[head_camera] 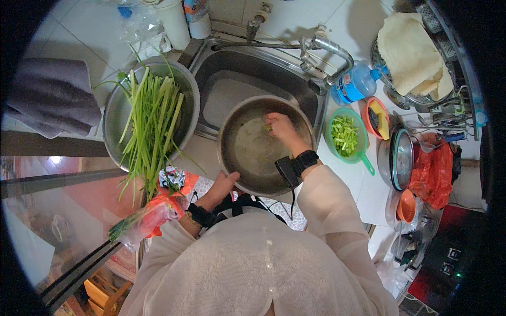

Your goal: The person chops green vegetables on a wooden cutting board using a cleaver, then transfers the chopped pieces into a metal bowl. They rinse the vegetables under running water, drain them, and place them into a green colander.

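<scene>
A round metal basin (pixel 231 158) with shallow, slightly cloudy water stands at the sink's front edge, partly over it. My left hand (pixel 227 182) grips its near-left rim, thumb on top and fingers hidden below. Inside the basin, my right hand (pixel 282 125) is held with curled fingers; a small yellow-green bit (pixel 269 128) shows at the fingertips. Long green celery-like stalks (pixel 152 118) lie across a larger metal bowl (pixel 112 130) to the left, leaves hanging over its near side. On the right, a green plastic strainer (pixel 360 136) holds chopped green stalk pieces (pixel 344 136).
Behind the basin is a stainless steel sink (pixel 221 98) with a faucet (pixel 334 49). A blue plastic bottle (pixel 352 87) lies beside it. Farther right are a small red bowl (pixel 371 122), glass lids (pixel 402 160) and a red plastic bag (pixel 433 177). A grey towel (pixel 51 94) lies far left.
</scene>
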### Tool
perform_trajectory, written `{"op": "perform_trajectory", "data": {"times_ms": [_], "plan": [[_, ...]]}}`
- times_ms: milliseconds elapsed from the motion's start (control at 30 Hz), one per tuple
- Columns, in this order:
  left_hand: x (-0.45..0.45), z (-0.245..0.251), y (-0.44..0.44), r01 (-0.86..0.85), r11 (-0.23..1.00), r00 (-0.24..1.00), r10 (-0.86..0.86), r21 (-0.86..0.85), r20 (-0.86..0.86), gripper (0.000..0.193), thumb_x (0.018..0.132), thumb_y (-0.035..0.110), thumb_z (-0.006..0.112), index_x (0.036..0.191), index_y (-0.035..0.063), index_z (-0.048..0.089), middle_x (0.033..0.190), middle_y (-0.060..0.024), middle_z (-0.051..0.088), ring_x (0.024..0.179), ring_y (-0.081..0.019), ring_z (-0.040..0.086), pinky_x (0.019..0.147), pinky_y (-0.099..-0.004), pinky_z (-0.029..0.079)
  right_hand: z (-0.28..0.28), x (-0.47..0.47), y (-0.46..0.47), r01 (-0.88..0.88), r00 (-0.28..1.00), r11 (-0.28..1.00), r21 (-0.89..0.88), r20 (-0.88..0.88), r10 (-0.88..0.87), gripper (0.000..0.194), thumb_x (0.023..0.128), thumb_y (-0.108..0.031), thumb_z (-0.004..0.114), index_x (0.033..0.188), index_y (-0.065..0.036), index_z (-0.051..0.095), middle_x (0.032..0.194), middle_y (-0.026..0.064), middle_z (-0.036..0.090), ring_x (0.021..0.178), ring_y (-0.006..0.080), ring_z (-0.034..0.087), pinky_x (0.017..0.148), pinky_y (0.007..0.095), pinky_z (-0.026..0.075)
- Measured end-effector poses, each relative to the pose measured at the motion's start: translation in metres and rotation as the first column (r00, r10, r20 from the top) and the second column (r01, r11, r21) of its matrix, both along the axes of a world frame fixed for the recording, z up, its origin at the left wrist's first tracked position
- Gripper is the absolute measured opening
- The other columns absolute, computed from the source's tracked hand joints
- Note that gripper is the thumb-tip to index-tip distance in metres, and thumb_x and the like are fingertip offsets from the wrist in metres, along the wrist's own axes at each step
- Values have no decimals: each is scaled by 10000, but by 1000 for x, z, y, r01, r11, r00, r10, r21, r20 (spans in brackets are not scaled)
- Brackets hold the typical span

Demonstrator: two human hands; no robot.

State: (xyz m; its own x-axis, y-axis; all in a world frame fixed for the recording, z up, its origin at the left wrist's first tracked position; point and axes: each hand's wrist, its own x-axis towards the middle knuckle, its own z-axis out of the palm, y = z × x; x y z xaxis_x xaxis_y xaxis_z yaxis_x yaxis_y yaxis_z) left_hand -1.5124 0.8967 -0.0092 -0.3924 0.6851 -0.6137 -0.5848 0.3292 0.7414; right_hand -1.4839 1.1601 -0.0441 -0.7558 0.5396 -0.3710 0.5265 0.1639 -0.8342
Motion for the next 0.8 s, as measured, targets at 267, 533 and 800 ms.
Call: {"op": "perform_trajectory", "data": {"times_ms": [267, 533, 800], "plan": [[-2, 0, -5, 84, 996, 995, -82, 29, -65, 323, 837, 161, 427, 1024, -88, 517, 839, -122, 611, 703, -201, 611, 612, -308, 507, 24, -26, -49, -22, 998, 832, -554, 30, 47, 256, 889, -116, 410, 1065, 0, 555, 958, 118, 599, 866, 216, 598, 736, 341, 507], [-2, -1, -2, 88, 996, 996, -88, 29, 4, 322, 835, 147, 422, 1069, -62, 490, 885, -124, 595, 697, -194, 610, 578, -306, 508, 45, -24, -64, -145, 985, 585, -798, -170, 13, 299, 901, -221, 455, 1046, 10, 576, 906, 89, 621, 816, 198, 609, 668, 324, 508], [-3, -8, -7, 116, 993, 993, -116, 5, -8, 363, 850, 183, 450, 1120, -58, 485, 949, -145, 600, 794, -238, 608, 672, -345, 498, 70, -1, -59, -47, 981, 736, -676, -169, -92, 306, 908, -328, 501, 1006, -60, 609, 660, -31, 431, 599, 42, 412, 469, 183, 330]]}}
